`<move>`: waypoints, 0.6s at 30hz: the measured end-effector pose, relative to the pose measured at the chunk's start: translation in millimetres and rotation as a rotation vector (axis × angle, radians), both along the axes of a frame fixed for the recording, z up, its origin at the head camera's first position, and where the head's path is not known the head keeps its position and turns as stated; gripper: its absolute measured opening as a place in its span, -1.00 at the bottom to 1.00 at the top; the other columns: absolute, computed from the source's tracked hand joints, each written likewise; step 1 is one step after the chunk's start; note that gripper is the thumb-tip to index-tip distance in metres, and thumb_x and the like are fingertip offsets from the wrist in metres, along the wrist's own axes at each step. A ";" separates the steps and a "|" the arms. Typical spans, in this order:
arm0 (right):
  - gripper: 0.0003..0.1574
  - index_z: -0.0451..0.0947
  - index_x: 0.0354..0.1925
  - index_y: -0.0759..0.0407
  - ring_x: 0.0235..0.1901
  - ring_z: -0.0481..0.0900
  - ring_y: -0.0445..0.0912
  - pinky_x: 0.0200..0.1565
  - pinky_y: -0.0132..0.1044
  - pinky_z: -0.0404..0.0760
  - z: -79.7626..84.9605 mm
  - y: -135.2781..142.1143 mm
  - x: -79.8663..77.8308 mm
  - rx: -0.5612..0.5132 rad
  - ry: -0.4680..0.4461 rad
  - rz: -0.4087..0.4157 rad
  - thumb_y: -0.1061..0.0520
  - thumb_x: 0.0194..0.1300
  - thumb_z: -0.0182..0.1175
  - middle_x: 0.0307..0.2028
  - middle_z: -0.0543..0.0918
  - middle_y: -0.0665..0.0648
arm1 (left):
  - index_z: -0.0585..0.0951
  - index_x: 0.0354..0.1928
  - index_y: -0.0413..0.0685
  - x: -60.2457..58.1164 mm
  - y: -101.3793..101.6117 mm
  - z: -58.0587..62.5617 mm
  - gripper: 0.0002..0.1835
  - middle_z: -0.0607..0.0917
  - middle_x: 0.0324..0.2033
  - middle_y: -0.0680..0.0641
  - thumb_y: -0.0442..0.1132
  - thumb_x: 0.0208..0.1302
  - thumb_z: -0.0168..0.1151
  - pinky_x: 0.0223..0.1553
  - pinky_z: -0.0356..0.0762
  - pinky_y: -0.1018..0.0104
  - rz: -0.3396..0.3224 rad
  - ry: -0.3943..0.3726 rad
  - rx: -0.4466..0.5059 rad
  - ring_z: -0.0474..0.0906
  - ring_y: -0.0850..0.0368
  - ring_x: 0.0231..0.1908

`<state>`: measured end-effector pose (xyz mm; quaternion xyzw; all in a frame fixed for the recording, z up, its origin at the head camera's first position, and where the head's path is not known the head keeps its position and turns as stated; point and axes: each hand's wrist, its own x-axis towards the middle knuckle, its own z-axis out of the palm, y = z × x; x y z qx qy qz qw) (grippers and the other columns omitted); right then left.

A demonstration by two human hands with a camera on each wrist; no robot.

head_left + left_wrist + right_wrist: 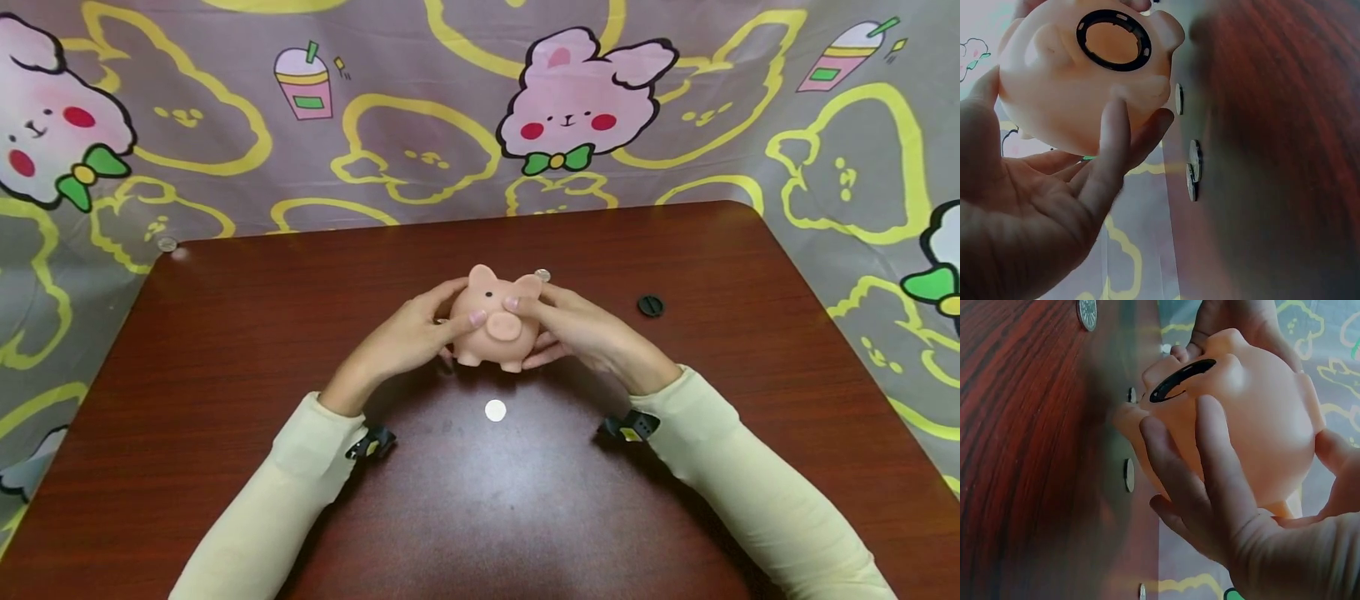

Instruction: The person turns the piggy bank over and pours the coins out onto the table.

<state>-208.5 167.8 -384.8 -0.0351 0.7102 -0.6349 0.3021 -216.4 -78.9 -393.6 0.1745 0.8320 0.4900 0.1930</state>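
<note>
A pink piggy bank [480, 337] is gripped between both hands above the table, its snout towards the head camera. My left hand [408, 337] holds one side, thumb beside the snout. On the opposite side my right hand [581, 329] grips it, thumb near the eye. Both wrist views show the underside, where a black ring [1082, 40] frames an uncovered round hole. Several coins lie on the table around and below it, among them one by the right fingers [542, 275] and a pair [1195, 159] in the left wrist view.
A round black plug [651, 306] lies on the brown table [720, 400] to the right of the hands. A small silvery disc [167, 244] sits at the far left corner. Behind hangs a patterned cloth [420, 92]. A white round spot shows in front of the piggy bank.
</note>
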 end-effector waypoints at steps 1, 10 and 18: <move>-0.33 0.22 0.53 0.08 -0.20 0.83 0.05 -0.13 -0.08 0.81 0.5 0.2 0.4 -0.007 -0.004 0.009 -0.10 0.62 0.05 0.15 0.65 0.33 | 0.26 0.61 0.07 0.6 -0.5 0.8 -0.29 0.75 -0.06 -0.17 0.07 0.55 0.21 -0.25 0.74 -0.03 -0.007 -0.004 0.010 0.72 -0.01 -0.39; -0.34 0.27 0.49 0.10 -0.30 0.77 -0.09 -0.17 -0.20 0.76 7.7 0.5 2.3 0.031 0.060 0.066 -0.09 0.58 0.13 -0.01 0.73 0.20 | 0.26 0.59 0.00 0.2 -5.8 11.9 -0.35 0.71 0.07 -0.24 -0.05 0.59 0.17 -0.13 0.78 -0.07 -0.094 -0.137 0.108 0.78 0.02 -0.26; -0.16 0.29 0.52 0.03 0.03 0.69 -0.06 0.09 -0.05 0.70 13.1 -2.0 1.9 0.173 0.303 0.113 -0.06 0.41 0.37 0.25 0.63 0.15 | 0.25 0.60 0.10 -3.0 -7.0 12.5 -0.20 0.59 0.31 -0.16 -0.06 0.43 0.39 0.13 0.68 -0.01 -0.141 0.014 0.046 0.70 0.01 0.06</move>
